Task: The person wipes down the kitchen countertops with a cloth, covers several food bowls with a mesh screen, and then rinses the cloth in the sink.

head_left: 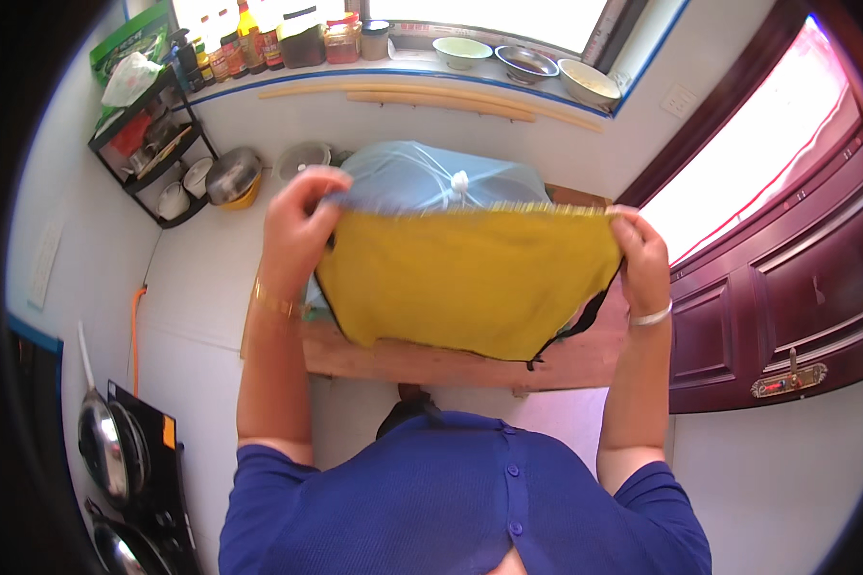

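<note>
A yellow cloth with a dark edge hangs stretched flat in front of me, over a wooden table. My left hand pinches its upper left corner. My right hand pinches the upper right corner. Both arms are raised, each with a bracelet at the wrist. Behind the cloth, a pale blue mesh food cover with a white knob stands on the table, its lower part hidden.
A black wire rack with bowls and pots stands at the left wall. Bottles, jars and bowls line the window sill. A stove with pans is at lower left. A dark red door is at right.
</note>
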Demonstrator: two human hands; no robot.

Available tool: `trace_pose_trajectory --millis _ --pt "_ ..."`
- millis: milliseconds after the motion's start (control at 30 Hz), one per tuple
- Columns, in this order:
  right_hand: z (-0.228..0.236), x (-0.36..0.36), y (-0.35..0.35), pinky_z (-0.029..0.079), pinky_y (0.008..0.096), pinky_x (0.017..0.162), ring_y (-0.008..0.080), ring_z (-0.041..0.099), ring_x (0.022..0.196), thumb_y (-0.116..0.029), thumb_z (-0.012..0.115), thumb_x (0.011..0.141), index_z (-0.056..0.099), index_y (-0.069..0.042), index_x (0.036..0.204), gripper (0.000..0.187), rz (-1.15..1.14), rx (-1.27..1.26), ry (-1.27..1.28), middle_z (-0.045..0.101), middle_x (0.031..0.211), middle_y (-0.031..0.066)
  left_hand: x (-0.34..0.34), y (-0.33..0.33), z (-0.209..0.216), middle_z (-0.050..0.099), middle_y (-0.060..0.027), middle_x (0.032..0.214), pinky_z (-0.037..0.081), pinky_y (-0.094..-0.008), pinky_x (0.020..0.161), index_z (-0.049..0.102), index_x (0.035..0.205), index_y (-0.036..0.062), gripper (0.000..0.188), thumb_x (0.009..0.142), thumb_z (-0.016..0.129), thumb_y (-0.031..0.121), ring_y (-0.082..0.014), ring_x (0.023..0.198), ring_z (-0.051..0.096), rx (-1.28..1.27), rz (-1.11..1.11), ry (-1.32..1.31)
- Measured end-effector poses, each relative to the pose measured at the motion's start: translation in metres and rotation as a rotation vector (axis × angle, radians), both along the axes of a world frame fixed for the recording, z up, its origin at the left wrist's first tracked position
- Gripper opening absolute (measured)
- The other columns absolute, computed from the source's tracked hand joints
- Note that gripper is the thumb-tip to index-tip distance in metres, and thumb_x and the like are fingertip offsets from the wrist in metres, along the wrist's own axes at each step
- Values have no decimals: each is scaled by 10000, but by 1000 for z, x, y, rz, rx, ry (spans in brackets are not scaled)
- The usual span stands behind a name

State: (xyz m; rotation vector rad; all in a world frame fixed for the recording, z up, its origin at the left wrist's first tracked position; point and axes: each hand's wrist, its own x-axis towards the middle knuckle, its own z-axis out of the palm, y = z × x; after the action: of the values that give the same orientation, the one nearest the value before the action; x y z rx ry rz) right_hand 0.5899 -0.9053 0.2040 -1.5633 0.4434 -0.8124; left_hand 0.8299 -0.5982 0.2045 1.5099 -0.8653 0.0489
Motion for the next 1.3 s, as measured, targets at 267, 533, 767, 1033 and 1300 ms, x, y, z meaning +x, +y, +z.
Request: trace_pose_trajectory --millis 267,533,767,1033,1300 --pt "-50 156 -16 435 359 899 295 540 1043 -148 611 823 535 -51 1177 374 -128 -798 287 530 1176 148 150 -26 -127 573 -114 1156 430 -306 885 534 1190 41 453 797 654 233 -207 1050 553 22 89 290" --pt "-110 239 28 364 368 992 300 419 1212 -136 576 829 457 -40 1262 459 67 -1218 412 416 1321 159 143 63 -302 612 -166 1026 459 -376 847 552 1153 74 365 822 572 228 -314 971 581 692 540 464" --pt "-141 252 32 387 374 980 302 447 1193 -63 535 809 466 12 1231 434 110 -1145 522 453 1286 161 115 49 -327 641 -153 954 477 -343 785 609 1050 41 241 840 562 148 -269 882 622 732 576 402" --pt "-152 255 27 312 390 1049 312 382 1254 -19 456 793 468 18 1224 433 56 -1199 412 406 1331 176 131 52 -334 652 -129 919 482 -314 767 601 1056 39 235 830 573 98 -220 816 626 688 541 386" --pt "-122 242 32 305 489 1010 337 335 1275 -116 524 802 446 -92 1273 478 6 -1158 385 381 1352 133 125 58 -290 552 -152 1172 445 -332 885 537 1171 22 332 847 558 86 -248 1038 559 585 694 315"
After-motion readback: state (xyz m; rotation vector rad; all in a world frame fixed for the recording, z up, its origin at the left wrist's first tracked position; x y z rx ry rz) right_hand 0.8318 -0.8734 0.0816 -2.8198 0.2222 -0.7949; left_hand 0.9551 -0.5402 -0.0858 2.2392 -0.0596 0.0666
